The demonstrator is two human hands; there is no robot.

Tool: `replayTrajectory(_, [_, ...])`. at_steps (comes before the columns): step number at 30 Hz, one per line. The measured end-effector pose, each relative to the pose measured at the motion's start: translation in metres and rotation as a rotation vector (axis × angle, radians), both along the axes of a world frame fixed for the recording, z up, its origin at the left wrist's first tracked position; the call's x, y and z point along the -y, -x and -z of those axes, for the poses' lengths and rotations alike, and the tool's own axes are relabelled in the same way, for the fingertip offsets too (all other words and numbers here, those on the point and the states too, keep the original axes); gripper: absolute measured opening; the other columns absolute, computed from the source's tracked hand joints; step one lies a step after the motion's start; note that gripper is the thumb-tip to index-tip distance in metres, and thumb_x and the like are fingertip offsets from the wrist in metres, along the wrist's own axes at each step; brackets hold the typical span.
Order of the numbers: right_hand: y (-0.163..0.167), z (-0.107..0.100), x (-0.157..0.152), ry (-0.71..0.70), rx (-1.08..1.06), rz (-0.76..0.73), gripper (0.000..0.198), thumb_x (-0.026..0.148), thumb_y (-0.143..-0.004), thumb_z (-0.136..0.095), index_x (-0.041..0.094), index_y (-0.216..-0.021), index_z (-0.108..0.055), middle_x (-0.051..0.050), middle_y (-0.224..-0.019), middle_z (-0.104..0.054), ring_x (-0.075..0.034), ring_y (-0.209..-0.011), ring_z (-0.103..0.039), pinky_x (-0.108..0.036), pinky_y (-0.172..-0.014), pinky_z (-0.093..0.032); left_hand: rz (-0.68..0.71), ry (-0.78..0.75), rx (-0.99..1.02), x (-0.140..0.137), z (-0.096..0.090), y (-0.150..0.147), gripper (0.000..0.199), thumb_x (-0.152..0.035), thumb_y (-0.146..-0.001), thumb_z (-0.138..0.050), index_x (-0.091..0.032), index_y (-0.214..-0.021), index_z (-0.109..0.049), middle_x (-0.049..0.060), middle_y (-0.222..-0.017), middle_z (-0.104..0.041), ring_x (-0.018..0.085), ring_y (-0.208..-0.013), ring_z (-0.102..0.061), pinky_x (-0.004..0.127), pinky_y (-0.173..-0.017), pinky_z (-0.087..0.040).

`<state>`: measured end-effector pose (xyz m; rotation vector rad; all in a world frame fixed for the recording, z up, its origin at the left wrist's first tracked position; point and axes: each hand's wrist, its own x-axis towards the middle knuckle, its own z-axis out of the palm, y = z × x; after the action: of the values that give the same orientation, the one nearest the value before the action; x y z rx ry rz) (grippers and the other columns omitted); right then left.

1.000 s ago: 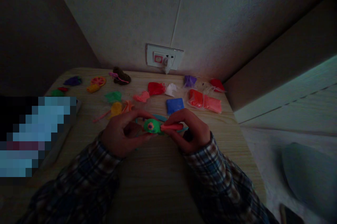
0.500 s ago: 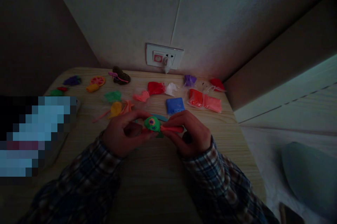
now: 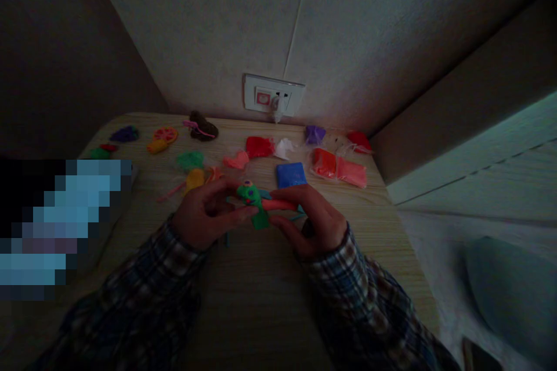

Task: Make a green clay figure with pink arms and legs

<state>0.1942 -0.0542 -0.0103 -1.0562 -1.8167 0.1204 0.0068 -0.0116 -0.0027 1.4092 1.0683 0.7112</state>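
Observation:
A small green clay figure (image 3: 249,194) with round eyes sits between my hands, above the table. Its head is turned up towards me, and a flat green strip hangs below it. My left hand (image 3: 202,214) is closed, pinching the figure's left side between thumb and fingers. From the figure's right side a pinkish-red clay piece (image 3: 278,204) sticks out. My right hand (image 3: 319,217) is curled around this piece, its index finger along the top and thumb underneath; the exact contact is hard to see in the dim light. Teal parts (image 3: 264,194) show behind the figure, partly covered.
Bagged clay lies across the wooden table (image 3: 256,301): a blue pack (image 3: 290,175), red pack (image 3: 260,146), orange-red pack (image 3: 324,162) and others. Finished-looking clay pieces, including a brown one (image 3: 203,126), stand back left. A pixelated device (image 3: 78,214) is at left; a socket (image 3: 274,95) is on the wall.
The green figure has tilted, its face shifting up and slightly left while the green strip below comes into view. My right thumb has moved down from the red piece.

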Motion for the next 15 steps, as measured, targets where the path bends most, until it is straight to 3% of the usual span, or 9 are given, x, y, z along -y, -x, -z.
replayTrajectory(2, [-0.0006,0.0009,-0.0002,-0.041,0.038,0.03,0.019,0.029,-0.09,-0.055,0.016,-0.1,-0.065,-0.007,-0.083,-0.072,-0.019,-0.075,-0.066,-0.031,-0.066,-0.053,-0.064,0.049,0.111,-0.0001,-0.0002,-0.0024,0.03,-0.035,-0.063,-0.078,-0.018,-0.083,-0.065,-0.001,-0.069,-0.065,0.007,-0.046,-0.05,0.019,-0.043,-0.039])
replayTrajectory(5, [-0.002,0.0005,0.0001,-0.079,0.084,0.064,0.017,0.024,-0.091,-0.055,0.015,-0.1,-0.066,-0.007,-0.082,-0.073,-0.019,-0.075,-0.067,-0.031,-0.067,-0.053,-0.047,0.084,0.186,-0.0022,-0.0009,-0.0053,0.026,-0.031,-0.061,-0.079,-0.018,-0.079,-0.065,-0.001,-0.069,-0.067,0.007,-0.044,-0.051,0.019,-0.042,-0.041])
replayTrajectory(15, [-0.002,-0.0084,0.0053,-0.019,0.08,0.064,0.012,0.018,-0.09,-0.059,0.014,-0.096,-0.068,-0.006,-0.078,-0.073,-0.016,-0.071,-0.066,-0.027,-0.066,-0.054,-0.035,0.109,0.255,-0.0041,-0.0023,-0.0057,0.021,-0.024,-0.062,-0.078,-0.018,-0.079,-0.067,-0.004,-0.064,-0.065,0.005,-0.041,-0.048,0.017,-0.04,-0.04])
